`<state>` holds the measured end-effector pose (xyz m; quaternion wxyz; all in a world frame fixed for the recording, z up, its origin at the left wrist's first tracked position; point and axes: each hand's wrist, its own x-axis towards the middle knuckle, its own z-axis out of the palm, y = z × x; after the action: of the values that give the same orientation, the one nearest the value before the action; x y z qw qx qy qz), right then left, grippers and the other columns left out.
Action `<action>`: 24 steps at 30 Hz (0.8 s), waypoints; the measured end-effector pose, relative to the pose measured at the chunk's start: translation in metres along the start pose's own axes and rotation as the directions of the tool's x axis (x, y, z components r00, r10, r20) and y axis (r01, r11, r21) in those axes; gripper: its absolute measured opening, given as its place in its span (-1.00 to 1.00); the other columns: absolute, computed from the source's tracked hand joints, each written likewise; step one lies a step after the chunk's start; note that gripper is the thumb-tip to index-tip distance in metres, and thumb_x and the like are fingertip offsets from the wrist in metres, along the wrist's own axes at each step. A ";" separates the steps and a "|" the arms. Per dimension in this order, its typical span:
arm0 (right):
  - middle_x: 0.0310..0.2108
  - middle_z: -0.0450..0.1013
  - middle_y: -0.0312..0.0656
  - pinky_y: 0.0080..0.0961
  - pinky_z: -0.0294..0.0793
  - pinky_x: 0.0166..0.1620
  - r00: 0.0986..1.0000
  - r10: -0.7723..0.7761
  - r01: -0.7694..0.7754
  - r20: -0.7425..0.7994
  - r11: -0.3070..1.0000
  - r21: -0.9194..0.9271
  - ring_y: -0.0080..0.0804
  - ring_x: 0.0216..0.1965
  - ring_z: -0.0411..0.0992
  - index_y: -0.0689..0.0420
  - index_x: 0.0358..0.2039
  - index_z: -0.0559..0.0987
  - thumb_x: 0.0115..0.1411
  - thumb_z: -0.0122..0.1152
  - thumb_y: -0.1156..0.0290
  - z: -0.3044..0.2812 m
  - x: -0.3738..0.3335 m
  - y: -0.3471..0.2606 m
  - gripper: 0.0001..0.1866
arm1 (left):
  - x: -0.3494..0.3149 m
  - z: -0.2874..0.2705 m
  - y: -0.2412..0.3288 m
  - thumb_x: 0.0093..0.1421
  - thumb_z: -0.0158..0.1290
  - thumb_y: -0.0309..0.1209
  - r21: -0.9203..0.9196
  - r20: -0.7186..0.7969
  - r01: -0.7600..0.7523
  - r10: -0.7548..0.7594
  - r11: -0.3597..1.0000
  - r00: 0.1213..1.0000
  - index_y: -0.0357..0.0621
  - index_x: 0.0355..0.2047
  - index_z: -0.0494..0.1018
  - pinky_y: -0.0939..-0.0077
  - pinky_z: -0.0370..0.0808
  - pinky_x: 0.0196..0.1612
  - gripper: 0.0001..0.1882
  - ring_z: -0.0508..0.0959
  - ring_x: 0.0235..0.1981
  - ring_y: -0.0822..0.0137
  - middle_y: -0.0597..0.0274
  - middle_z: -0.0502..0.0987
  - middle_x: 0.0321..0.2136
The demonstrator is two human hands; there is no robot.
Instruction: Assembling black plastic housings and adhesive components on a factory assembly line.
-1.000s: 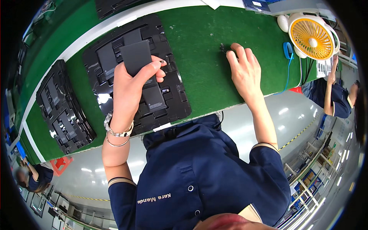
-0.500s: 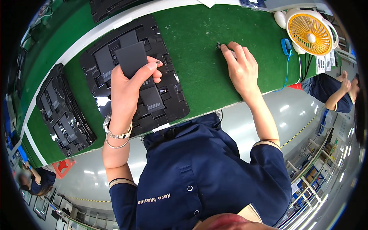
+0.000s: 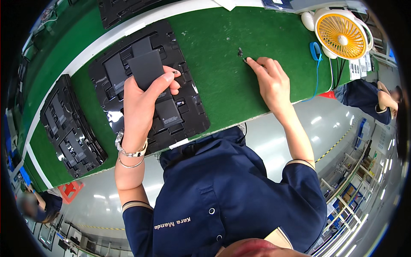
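Observation:
My left hand is closed on a flat black battery, thumb on top, holding it over a black moulded plastic tray. Several similar flat batteries lie in the tray's recesses, one to the left of my hand and another nearer to me. On the green mat to the right, my right hand has thumb and forefinger pinched together. A dark speck shows at those fingertips, too small to name. Just beyond them lies a little cluster of small dark pieces.
A stack of black trays stands at the left on the green worktop. At the far right are a white and yellow fan and a blue strap with a cord. Other people are in the room at both sides.
My right hand has drawn back slightly toward me, away from the small dark pieces, which it partly covered before. My left hand keeps the battery at nearly the same place.

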<state>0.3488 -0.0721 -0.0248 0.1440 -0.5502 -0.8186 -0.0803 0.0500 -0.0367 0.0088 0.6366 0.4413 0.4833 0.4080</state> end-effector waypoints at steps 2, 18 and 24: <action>-0.34 0.45 -0.22 -0.44 0.48 -0.33 0.977 0.207 -0.211 0.050 0.906 0.368 -0.32 -0.38 0.46 0.13 -0.16 0.61 0.11 0.15 0.60 -0.005 0.005 0.001 -0.73 | 0.000 0.000 -0.001 0.15 0.14 -0.44 -0.005 -0.002 0.002 -0.002 1.000 1.000 -0.35 -0.34 0.54 0.52 0.49 -0.33 -0.83 0.54 -0.50 0.43 0.14 0.59 -0.48; -0.62 0.48 -0.21 -0.30 0.41 -0.40 0.847 0.366 -0.493 0.386 0.814 0.308 -0.19 -0.54 0.48 0.04 -0.24 0.52 0.23 0.13 0.26 -0.004 0.035 0.020 -0.83 | 0.000 0.001 0.000 0.16 0.12 -0.43 0.021 0.003 0.008 -0.008 1.000 1.000 -0.33 -0.33 0.54 0.50 0.45 -0.27 -0.83 0.52 -0.49 0.41 0.17 0.56 -0.52; -0.63 0.47 -0.21 -0.31 0.41 -0.40 0.852 0.353 -0.475 0.386 0.831 0.290 -0.18 -0.54 0.48 0.02 -0.24 0.52 0.23 0.11 0.26 -0.008 0.033 0.019 -0.84 | 0.000 0.002 -0.002 0.15 0.11 -0.41 0.026 0.008 0.004 -0.004 1.000 1.000 -0.32 -0.34 0.54 0.49 0.43 -0.27 -0.82 0.52 -0.49 0.39 0.17 0.55 -0.52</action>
<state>0.3559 -0.0379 -0.0073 0.1274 -0.6842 -0.6897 0.2001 0.0520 -0.0370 0.0073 0.6336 0.4503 0.4866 0.3987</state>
